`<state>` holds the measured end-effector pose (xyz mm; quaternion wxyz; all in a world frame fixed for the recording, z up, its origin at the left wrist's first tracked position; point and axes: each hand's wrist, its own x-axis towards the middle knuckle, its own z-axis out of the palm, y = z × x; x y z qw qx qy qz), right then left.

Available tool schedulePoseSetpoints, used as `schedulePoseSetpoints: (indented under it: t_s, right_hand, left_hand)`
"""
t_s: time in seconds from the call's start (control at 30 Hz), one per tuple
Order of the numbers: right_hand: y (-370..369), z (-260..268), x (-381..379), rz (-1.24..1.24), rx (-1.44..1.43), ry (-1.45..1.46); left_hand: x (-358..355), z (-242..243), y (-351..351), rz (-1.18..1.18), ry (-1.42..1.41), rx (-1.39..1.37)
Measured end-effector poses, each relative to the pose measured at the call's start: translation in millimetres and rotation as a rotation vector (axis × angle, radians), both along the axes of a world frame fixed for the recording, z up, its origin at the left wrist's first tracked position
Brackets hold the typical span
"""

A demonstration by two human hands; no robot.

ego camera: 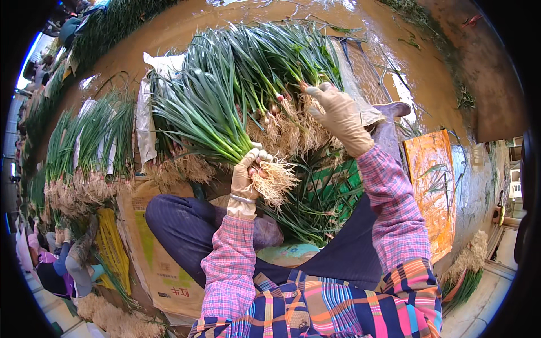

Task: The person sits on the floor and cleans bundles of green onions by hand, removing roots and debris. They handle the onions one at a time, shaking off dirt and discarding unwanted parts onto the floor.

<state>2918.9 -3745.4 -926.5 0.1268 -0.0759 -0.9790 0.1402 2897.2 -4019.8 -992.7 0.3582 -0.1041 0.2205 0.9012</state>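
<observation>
My left hand (246, 173), in a pale glove with a thin band at the wrist, is closed around a bunch of green allium plants (211, 114). Their long leaves fan up to the left, and their pale roots (277, 179) hang out to the right of my fist. My gloved right hand (338, 110) reaches to the right end of a large pile of similar plants (270, 55). Its thumb and forefinger are at the reddish base of one plant; whether they grip it is hard to tell. Loose green leaves (296, 215) lie between my legs.
White sacking (145, 122) edges the pile. Another row of plants (88, 143) lies to the left, where a co-worker (59, 266) sits. An orange sheet (431, 190) lies at the right, near a rooted bundle (467, 266). Wet muddy ground (169, 34) stretches beyond.
</observation>
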Motion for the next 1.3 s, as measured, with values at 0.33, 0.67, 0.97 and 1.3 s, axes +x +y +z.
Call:
schedulePoseSetpoints:
  t_s: [0.33, 0.67, 0.97, 1.3]
  right_hand:
    - [-66, -28, -2, 0.125, -0.311, -0.082]
    - [-55, -27, 50, -0.211, -0.516, -0.379]
    - [-106, -62, 1, 0.041, -1.765, -0.198]
    - [-76, -43, -32, -0.059, -0.701, -0.11]
  left_hand:
    - [8, -1, 7, -0.101, -0.112, -0.089]
    - [15, 4, -6, -0.043, 0.043, 0.23]
    - [30, 13, 13, -0.003, 0.055, 0.357]
    - [24, 26, 3, -0.058, 0.128, 0.393]
